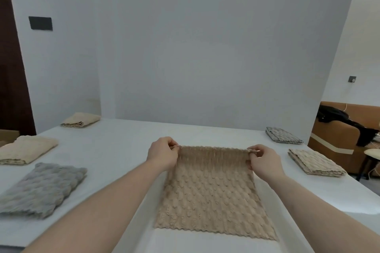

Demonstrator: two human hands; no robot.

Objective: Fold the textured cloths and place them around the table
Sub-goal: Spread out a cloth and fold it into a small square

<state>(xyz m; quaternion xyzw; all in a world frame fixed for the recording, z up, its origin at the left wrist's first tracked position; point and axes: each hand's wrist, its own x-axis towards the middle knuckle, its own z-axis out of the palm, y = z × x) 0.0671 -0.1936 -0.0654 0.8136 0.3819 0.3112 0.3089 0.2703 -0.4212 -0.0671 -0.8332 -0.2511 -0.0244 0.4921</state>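
On the white surface (127, 150), a folded grey cloth (41, 189) lies at 9 o'clock, a cream cloth (26, 152) at 10 and a beige cloth (81, 120) at 11. The left hand (163, 153) pinches the far left corner of the tan textured cloth (211, 191) at centre; the right hand (263, 160) pinches its far right corner. A folded grey cloth (282, 134) sits at 1 o'clock, a folded cream cloth (315, 162) at 2.

- White wall (185, 37) behind, bearing a black plate (40, 23).
- Dark door (10, 78) at far left.
- Small socket (352, 79) on the right wall.
- Brown sofa (337, 129) at right, black garment (345, 122) draped over it.
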